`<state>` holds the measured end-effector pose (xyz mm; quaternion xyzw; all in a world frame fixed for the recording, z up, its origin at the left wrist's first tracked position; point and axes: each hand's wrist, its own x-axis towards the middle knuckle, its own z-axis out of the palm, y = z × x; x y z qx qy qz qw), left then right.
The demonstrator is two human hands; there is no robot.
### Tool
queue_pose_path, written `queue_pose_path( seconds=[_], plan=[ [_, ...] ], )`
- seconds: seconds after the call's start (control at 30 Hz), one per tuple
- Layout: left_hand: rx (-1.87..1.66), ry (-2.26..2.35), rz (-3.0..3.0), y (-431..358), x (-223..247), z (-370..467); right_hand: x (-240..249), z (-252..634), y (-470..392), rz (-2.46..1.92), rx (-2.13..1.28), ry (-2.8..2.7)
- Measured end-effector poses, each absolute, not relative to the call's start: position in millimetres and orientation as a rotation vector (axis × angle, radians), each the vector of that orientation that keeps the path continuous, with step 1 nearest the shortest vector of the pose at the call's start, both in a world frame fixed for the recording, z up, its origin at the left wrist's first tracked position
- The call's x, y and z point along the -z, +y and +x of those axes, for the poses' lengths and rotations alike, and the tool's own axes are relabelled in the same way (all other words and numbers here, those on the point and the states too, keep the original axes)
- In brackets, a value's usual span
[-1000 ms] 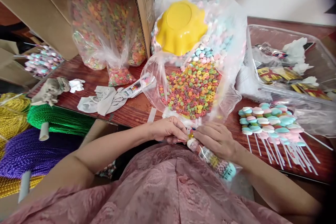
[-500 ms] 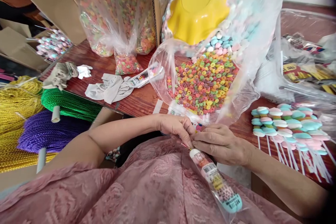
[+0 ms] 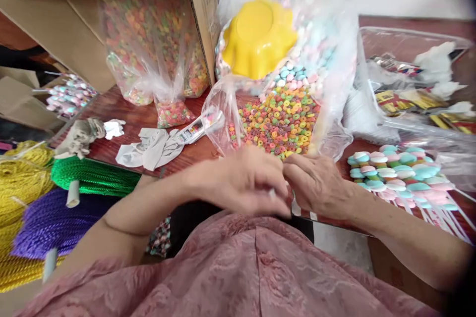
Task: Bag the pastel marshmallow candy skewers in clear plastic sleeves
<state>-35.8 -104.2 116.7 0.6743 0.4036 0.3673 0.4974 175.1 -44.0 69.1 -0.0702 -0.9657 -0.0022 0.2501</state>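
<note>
A dark red wooden table carries a cardboard box stuffed with a bag of coloured rings, and beside it an open clear bag of ring candies with an upturned yellow bowl above. To the right lies a row of pastel candy skewers. At the near edge the left hand and right hand meet, fingers curled together, pinching something small between them (blurred, so I cannot tell what).
</note>
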Motion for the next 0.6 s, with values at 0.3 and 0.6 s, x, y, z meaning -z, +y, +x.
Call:
queue_pose_path(
  seconds=[0.3, 0.6],
  plan=[
    [-1.415, 1.07, 1.291, -77, -54, -24, -57, 147, -55, -0.669, -0.872, -2.242],
    [-1.354, 1.006, 0.827, -105, 2, -7, -15, 126, -57, -0.777, -1.285, -1.639]
  ],
)
